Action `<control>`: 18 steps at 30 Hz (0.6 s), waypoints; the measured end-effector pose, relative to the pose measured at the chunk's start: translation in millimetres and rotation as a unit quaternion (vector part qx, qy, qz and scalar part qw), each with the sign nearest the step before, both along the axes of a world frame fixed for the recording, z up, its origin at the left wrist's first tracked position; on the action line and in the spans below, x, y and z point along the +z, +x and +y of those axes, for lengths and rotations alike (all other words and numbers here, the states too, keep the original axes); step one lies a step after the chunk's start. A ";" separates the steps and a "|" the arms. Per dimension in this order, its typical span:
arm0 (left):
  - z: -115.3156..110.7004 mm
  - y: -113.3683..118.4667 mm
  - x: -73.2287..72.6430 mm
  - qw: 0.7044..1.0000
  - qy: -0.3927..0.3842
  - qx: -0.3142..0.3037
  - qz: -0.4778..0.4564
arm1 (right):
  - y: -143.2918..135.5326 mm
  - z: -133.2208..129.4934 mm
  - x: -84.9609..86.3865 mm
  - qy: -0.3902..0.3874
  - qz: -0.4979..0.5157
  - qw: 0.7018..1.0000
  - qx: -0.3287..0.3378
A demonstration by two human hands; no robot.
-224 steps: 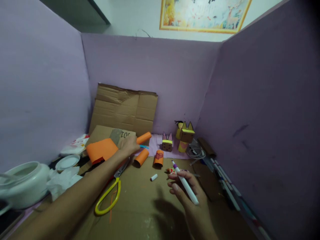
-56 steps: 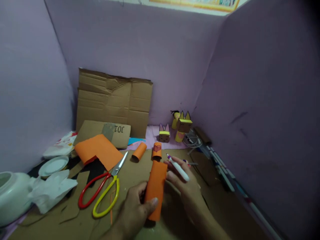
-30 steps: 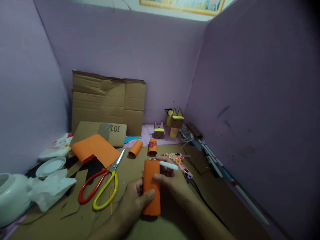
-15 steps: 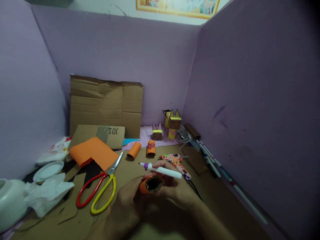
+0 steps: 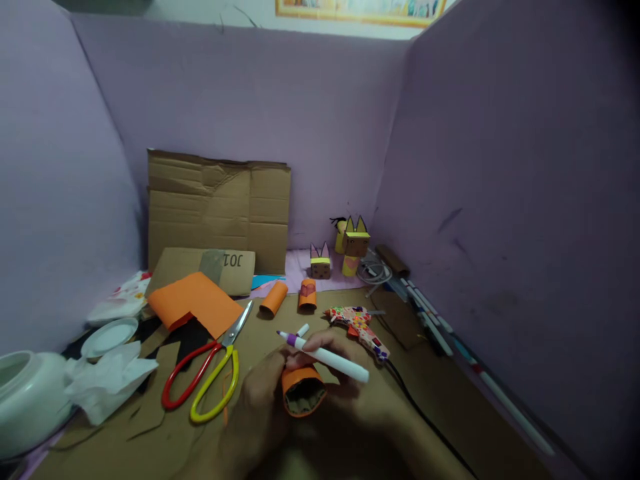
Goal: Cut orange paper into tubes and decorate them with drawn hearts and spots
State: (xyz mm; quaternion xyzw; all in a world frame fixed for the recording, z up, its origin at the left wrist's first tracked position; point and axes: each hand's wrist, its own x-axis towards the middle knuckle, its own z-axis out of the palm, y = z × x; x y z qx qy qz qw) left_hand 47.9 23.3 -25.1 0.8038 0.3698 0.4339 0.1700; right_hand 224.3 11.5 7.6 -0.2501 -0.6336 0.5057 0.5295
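Observation:
My left hand is closed around a short orange paper-covered cardboard tube, its open end tilted up toward me. A white marker with a purple collar and bare tip lies in the grip of my right hand, its tip pointing left above the tube. The right fingers are also close against the tube; whether they press on it is hard to tell. Just behind the marker shows a small white piece, perhaps a cap. Scissors with one red and one yellow handle lie left of my hands.
A flowered glue gun with a black cord lies at right. Beyond are two orange tubes and cardboard animal figures. Orange paper, crumpled tissue and a white jar are at left.
The tube has tipped so more of its inside faces me. The marker has turned slightly, its rear end lower. The small white piece has come into sight behind it. The view has shifted slightly.

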 end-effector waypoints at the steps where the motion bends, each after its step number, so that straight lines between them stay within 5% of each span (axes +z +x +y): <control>1: -0.3 0.3 1.2 1.000 0.004 0.002 -0.003 | 0.1 -0.4 1.1 0.013 -0.009 1.000 -0.002; 12: 1.9 1.7 6.1 1.000 0.007 -0.017 -0.017 | -1.2 -1.7 1.2 0.015 -0.012 1.000 0.002; 18: 4.7 1.4 -4.8 0.999 0.010 -0.023 -0.027 | -1.5 -5.2 7.4 0.016 -0.062 0.996 -0.061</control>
